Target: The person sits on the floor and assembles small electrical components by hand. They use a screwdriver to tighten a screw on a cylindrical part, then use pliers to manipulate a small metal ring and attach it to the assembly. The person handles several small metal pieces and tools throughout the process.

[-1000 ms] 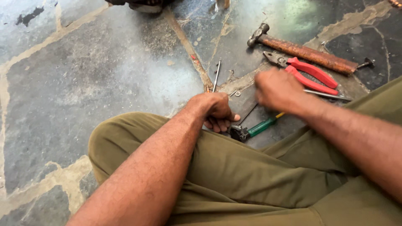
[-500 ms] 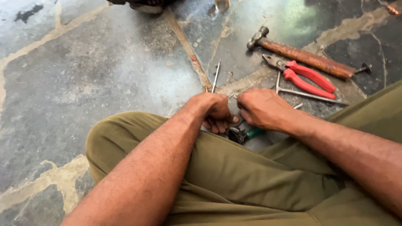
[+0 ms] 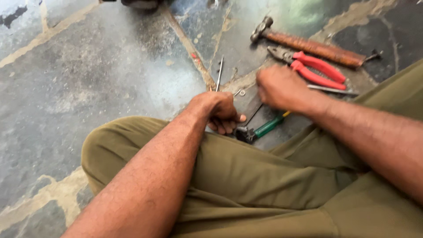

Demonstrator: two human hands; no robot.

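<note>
Left hand [image 3: 222,112] rests curled over the near edge of the knee, fingers folded in toward the palm; whether it pinches anything I cannot tell, since the fingertips are tucked under. Just beside those fingers on the stone floor [image 3: 88,79] lies a green-handled tool [image 3: 260,128] with a dark head, touching the edge of the olive trousers [image 3: 246,185]. A thin metal rod [image 3: 219,74] and a small ring [image 3: 241,92] lie just beyond the left hand. Further right, the right hand [image 3: 277,88] hovers blurred above the floor, fingers drawn together; what it grips, if anything, is not clear. Past it lie the red-handled pliers [image 3: 315,70], a slim metal bar [image 3: 332,90] and, farthest out, a hammer [image 3: 308,44] with a brown handle. As for progress, I judge the work to be at an early stage: 5 or so tools lie spread loose, none visibly lifted, nothing assembled.
</note>
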